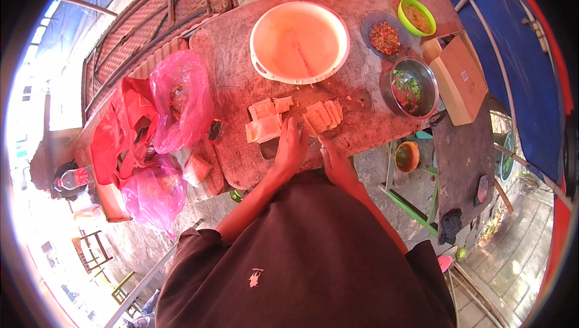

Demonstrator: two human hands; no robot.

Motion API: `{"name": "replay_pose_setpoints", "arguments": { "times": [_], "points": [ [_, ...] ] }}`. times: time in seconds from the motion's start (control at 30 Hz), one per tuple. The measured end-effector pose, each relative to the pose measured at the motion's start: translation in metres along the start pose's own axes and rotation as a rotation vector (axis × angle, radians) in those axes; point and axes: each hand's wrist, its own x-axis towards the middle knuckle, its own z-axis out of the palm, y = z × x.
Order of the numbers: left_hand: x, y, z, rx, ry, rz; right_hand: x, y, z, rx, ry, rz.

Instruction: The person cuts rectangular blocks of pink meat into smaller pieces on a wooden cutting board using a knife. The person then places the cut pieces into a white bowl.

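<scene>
On a wooden cutting board lies a row of thin food slices, possibly tofu or tempeh. Several uncut blocks of similar food sit at its left. My left hand rests between blocks and slices, fingers pointing forward, its thumb side close to the slices. My right hand is at the near edge of the slices, fingers extended. Whether either hand grips anything is hidden. Beyond the board stands a large white basin of pale batter-like liquid, with a utensil handle leaning in it.
Right on the table are a plate of chopped red food, a green bowl, a metal pot with chopped greens and a cardboard box. Pink plastic bags and a red bag lie left.
</scene>
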Motion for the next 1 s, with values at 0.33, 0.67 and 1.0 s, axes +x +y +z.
{"name": "replay_pose_setpoints", "arguments": {
  "times": [0.33, 0.67, 1.0],
  "points": [
    [-0.001, 0.001, 0.0, -0.044, 0.023, 0.008, -0.005, 0.0, -0.007, 0.067, -0.005, 0.048],
    [-0.001, 0.005, -0.002, -0.042, 0.066, 0.037, -0.012, -0.006, -0.009, 0.055, -0.059, 0.051],
    [-0.008, 0.012, -0.007, 0.018, 0.052, -0.019, -0.012, 0.0, -0.007, 0.086, -0.028, 0.007]
  ]
}}
